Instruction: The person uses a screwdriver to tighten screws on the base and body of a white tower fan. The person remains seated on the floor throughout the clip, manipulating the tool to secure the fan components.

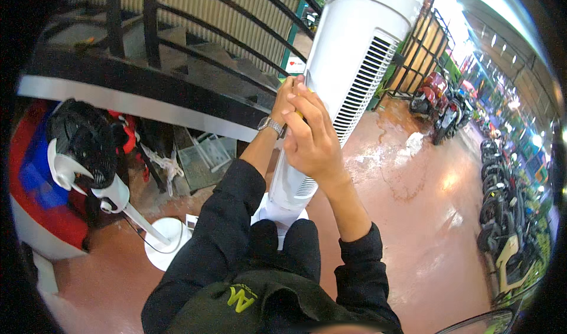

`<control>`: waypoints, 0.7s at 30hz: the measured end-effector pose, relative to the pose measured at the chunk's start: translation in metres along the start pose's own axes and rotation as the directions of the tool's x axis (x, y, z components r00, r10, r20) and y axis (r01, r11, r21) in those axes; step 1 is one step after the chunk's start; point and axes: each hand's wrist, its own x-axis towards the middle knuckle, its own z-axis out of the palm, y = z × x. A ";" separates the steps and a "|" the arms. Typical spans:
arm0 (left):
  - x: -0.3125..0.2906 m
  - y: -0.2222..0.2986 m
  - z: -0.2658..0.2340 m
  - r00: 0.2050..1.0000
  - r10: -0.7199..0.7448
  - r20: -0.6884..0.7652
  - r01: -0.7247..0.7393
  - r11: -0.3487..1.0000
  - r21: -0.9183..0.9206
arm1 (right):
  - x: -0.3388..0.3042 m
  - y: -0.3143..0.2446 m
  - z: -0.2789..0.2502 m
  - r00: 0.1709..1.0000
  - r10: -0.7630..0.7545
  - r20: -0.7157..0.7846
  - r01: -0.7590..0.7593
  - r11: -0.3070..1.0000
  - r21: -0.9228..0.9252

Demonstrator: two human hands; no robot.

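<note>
A tall white tower fan [354, 39] with a long dark-slotted grille stands upright right in front of me on a white base. My left hand [286, 101], with a metal watch [271, 125] at its wrist, is closed against the fan's left side. My right hand [313, 134] sits just nearer, its fingers bent and partly covering the left one. Small bits of yellow show between the fingers of both hands. What they belong to is mostly hidden and I cannot make it out.
At the left, a white pedestal fan [118, 195] with a black head stands by a red and blue thing [44, 163]. Behind it rise stairs with a black railing [150, 27]. Motorcycles [452, 113] are parked at the far right on the reddish floor [407, 257].
</note>
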 end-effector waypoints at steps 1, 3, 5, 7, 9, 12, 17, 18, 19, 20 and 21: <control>0.001 -0.027 -0.004 0.995 0.065 -0.071 -0.071 0.994 -0.082 | 0.001 0.001 0.006 0.999 -0.049 -0.005 0.050 0.995 0.085; 0.005 -0.033 0.001 0.998 0.039 -0.055 -0.035 0.997 0.067 | -0.003 0.009 0.004 0.998 -0.067 -0.012 0.067 0.996 0.062; 0.007 -0.016 0.001 0.999 0.018 -0.040 -0.010 0.982 0.189 | -0.007 0.012 -0.002 0.999 -0.036 -0.020 0.037 0.999 0.028; 0.008 -0.004 0.001 0.996 -0.088 -0.021 0.090 0.989 0.114 | -0.015 0.018 0.000 0.994 -0.032 -0.102 0.023 0.996 -0.082; 0.008 -0.002 0.001 0.996 -0.090 -0.017 0.091 0.993 0.076 | -0.022 0.019 0.006 0.989 -0.068 -0.135 0.045 0.985 -0.168; 0.004 0.008 -0.003 0.994 -0.108 -0.026 0.109 0.991 0.075 | -0.010 0.012 0.005 0.994 -0.066 -0.082 0.059 0.995 -0.086; -0.004 0.014 -0.004 0.999 -0.022 -0.043 0.028 0.989 0.143 | -0.003 0.005 -0.001 0.997 -0.056 0.048 0.054 0.998 0.030; -0.001 0.015 -0.004 0.998 -0.053 -0.029 0.056 0.990 0.132 | -0.005 0.008 -0.001 0.998 -0.055 0.034 0.055 0.998 0.001; 0.001 0.016 -0.004 0.996 -0.084 -0.013 0.085 0.989 0.121 | -0.006 0.009 -0.003 0.997 -0.071 0.037 0.071 0.997 -0.003; 0.001 0.017 -0.004 0.993 -0.120 -0.018 0.121 0.990 0.076 | -0.007 0.010 -0.006 0.995 -0.086 0.041 0.087 0.996 -0.007; 0.001 0.013 -0.003 0.993 -0.115 -0.023 0.116 0.990 0.074 | -0.009 0.010 -0.009 0.994 -0.097 0.044 0.098 0.995 -0.011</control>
